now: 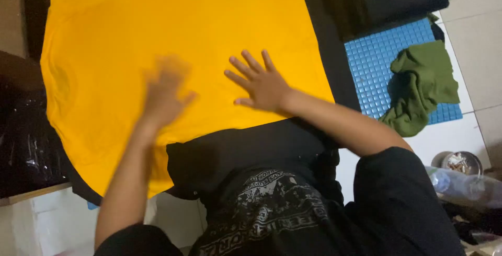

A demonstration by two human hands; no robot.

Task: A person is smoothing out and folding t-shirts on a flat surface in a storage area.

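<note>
Yellow shirt [172, 52] spread flat on black cloth [251, 149], collar at the far edge. Right hand [261, 84] pressed palm-down, fingers splayed wide, holding nothing. Left hand [164, 95] over the fabric, blurred; apparently open, grasping nothing. Best smoothed with flat palms from centre toward hems, one hand anchoring. Green garment [421, 86] crumpled on blue mat [374, 60], well apart.

Dim indoor light, colours warm. Left hand [163, 95] smeared by motion blur; right hand [261, 84] fairly sharp. Yellow shirt [157, 36] bright, evenly lit, soft shadow under hands. Glare on black plastic [26, 141] at left. Dark corners lose detail.
</note>
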